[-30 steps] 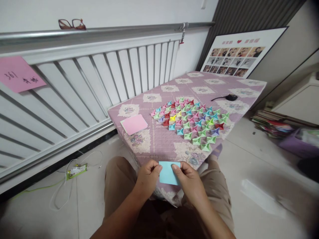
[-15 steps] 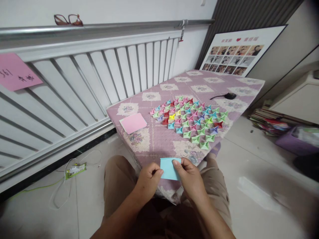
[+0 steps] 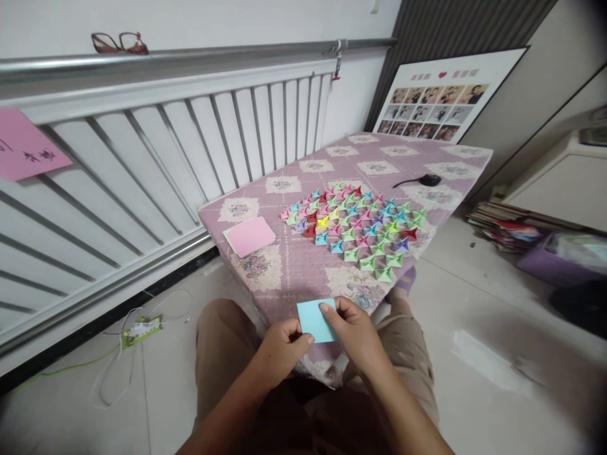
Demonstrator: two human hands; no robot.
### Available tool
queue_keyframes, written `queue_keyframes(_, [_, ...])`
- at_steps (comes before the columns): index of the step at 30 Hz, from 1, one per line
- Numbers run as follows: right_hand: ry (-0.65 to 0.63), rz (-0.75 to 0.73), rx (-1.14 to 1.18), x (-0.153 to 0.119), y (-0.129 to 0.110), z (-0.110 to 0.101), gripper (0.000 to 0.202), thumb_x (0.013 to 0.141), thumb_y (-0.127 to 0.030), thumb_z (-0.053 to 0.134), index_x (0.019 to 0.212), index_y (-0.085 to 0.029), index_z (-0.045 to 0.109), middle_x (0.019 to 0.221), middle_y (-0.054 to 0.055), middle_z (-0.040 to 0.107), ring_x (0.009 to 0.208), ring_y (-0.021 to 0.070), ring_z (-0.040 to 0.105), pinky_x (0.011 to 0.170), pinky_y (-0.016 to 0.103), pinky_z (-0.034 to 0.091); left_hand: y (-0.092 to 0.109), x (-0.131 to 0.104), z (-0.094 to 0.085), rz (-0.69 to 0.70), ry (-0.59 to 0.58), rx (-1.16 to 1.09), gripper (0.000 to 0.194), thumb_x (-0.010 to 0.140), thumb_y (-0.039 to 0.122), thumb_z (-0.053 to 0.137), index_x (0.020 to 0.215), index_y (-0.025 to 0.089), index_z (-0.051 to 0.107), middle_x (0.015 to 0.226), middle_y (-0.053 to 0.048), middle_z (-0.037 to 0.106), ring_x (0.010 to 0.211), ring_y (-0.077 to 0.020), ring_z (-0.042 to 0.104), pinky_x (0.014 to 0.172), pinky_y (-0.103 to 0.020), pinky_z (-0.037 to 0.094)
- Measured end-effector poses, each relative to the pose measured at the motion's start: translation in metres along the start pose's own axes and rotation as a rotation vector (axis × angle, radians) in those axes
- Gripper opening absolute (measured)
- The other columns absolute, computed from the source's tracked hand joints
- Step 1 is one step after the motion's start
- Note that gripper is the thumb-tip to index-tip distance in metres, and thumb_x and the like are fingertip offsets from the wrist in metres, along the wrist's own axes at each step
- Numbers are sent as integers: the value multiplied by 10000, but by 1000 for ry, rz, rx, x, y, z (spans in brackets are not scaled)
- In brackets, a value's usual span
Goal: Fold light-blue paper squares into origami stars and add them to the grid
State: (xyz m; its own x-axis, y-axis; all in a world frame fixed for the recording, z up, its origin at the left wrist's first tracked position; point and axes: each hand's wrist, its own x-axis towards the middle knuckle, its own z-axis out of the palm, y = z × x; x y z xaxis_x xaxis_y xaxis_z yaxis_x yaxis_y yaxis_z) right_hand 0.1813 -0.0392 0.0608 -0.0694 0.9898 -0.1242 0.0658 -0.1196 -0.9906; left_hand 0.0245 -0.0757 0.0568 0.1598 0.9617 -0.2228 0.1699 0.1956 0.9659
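Fingers of both hands pinch the blue paper square [image 3: 313,319], tilted, top corner pointing left-forward.

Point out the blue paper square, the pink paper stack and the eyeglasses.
blue paper square [image 3: 310,318], head view, on its bare upper left part.
pink paper stack [image 3: 250,236], head view, middle of top sheet.
eyeglasses [image 3: 119,43], head view, on the bridge.

The light-blue sheet [image 3: 313,320] is thin matt paper, like the folded pieces [image 3: 358,227] and pink pad [image 3: 249,236]. A quilted floral cloth [image 3: 308,272], soft and matt, covers the bench. The rail [image 3: 190,57] is brushed metal; the floor tiles [image 3: 474,379] are glossy.
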Motion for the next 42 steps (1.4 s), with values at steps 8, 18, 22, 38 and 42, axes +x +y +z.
queue_keyframes(8, [60,9,171,0,-1,-6,433,741,-538,634,1008,-198,612,783,14,615,665,140,528,566,246,419,-5,2,4,-45,123,-122,175,743,314,594,705,143,592,615,14,525,583,-109,424,573,-229,319])
queue_keyframes(18, [-122,33,389,-20,-5,27,314,682,-471,723,667,-202,562,603,-18,603,587,137,554,635,280,461,-5,4,14,6,163,-586,308,715,418,698,784,136,597,640,30,491,585,-83,371,578,-213,312])
queue_keyframes(22, [-152,51,479,-22,-4,33,349,716,-489,689,623,-213,497,538,-35,582,491,135,536,560,290,449,-5,1,18,1,155,-582,328,716,442,699,787,137,602,642,29,473,595,-89,371,580,-216,317])
queue_keyframes(38, [4,14,288,-17,-2,25,404,683,-532,678,582,-211,455,478,-63,480,452,92,420,475,225,333,-19,2,21,7,198,-467,225,741,339,682,756,126,611,606,32,496,586,-92,387,587,-227,327])
queue_keyframes(42, [93,-27,221,-14,-2,16,377,690,-524,678,621,-192,514,547,-55,458,517,86,383,501,219,312,-23,1,21,-35,194,-516,247,708,342,718,730,129,596,594,32,511,576,-92,412,586,-230,335])
